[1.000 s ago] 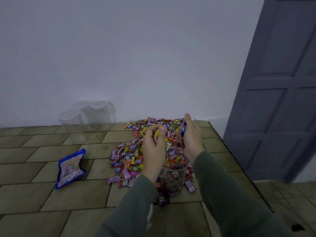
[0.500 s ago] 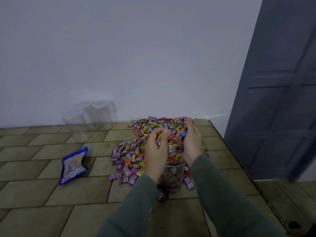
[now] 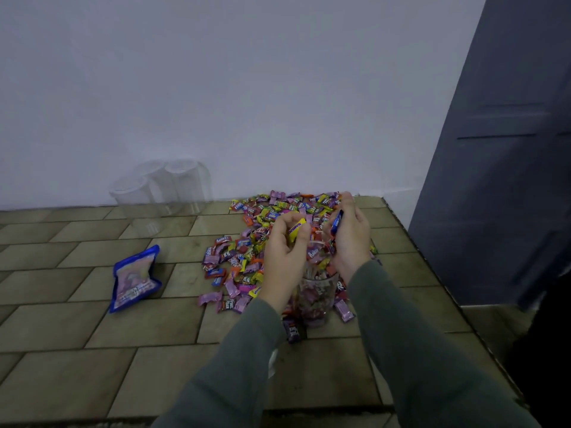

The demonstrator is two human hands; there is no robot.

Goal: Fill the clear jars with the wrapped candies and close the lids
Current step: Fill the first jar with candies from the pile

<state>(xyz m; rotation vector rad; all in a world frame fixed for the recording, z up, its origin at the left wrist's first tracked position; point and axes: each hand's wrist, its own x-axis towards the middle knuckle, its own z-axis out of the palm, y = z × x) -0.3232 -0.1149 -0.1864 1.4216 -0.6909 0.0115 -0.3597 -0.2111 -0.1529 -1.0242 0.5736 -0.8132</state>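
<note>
The left hand [image 3: 282, 251] has its fingers [image 3: 289, 219] curled round a yellow candy [image 3: 296, 227], which shows between the thumb and the fingertips. The right hand [image 3: 350, 239] has its fingers [image 3: 347, 202] curled too, pinching a blue candy [image 3: 336, 222] that stands up along the palm side. Both hands sit close together, just above the mouth of a clear jar [image 3: 315, 298]. More wrapped sweets are bunched between the two palms at the jar's rim, and the jar itself is already partly filled with pink, red and yellow wrappers. It stands upright on the table [image 3: 92, 335], between the two wrists.

Grey-green sleeves [image 3: 417, 350] run back from the hands to the bottom edge of the view.

Around and behind the jar lies the pile of wrapped candies [image 3: 262, 233], spread from the jar up to the wall, with loose pieces scattered on its left side and a dark-wrapped one just beside the jar's base on the near side. Well to the left of the pile lies a blue candy bag [image 3: 134, 279], flat on the tiled surface. Farther back on the left, against the white wall [image 3: 247, 88], three empty jars [image 3: 160, 189] stand in a tight group with their lids on. A dark grey door [image 3: 500, 149] stands at the right.
</note>
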